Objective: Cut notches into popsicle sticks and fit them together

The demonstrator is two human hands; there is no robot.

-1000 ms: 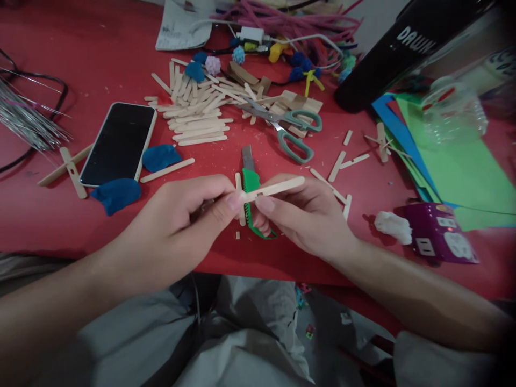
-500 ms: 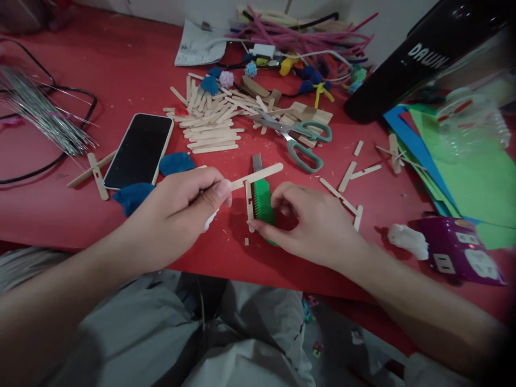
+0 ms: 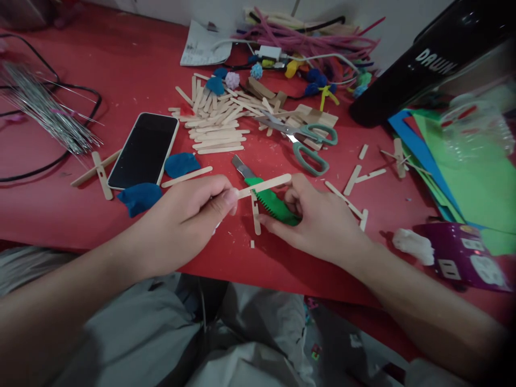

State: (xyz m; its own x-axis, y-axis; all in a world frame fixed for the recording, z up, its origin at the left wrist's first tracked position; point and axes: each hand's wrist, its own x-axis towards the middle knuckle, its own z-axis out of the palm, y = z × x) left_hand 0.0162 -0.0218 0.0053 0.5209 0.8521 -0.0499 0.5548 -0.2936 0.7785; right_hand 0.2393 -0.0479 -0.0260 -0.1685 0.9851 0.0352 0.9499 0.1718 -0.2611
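Note:
My left hand (image 3: 201,215) pinches one end of a wooden craft stick (image 3: 268,185) between thumb and fingers, and the stick points right. Its far end reaches the index finger of my right hand (image 3: 312,215). Within the curled fingers of my right hand lies the handle of a green utility knife (image 3: 276,207), loosely held, its metal blade pointing up-left. Beneath the held stick, a notched craft stick (image 3: 256,215) lies on the table, partly covered. A small wood offcut (image 3: 252,244) sits close by. Something white shows behind my left hand, mostly hidden.
The red table (image 3: 217,266) carries a pile of craft sticks (image 3: 217,123), scissors (image 3: 310,142), a phone (image 3: 143,150) and blue felt-like pieces (image 3: 141,199). A black bottle (image 3: 407,70), coloured paper (image 3: 455,161) and a purple power strip (image 3: 463,255) stand or lie right; wires (image 3: 48,113) lie left.
The knife has turned, its blade swinging left and its handle end coming into my right hand. My right thumb has come off the notched stick. My left hand keeps its stick.

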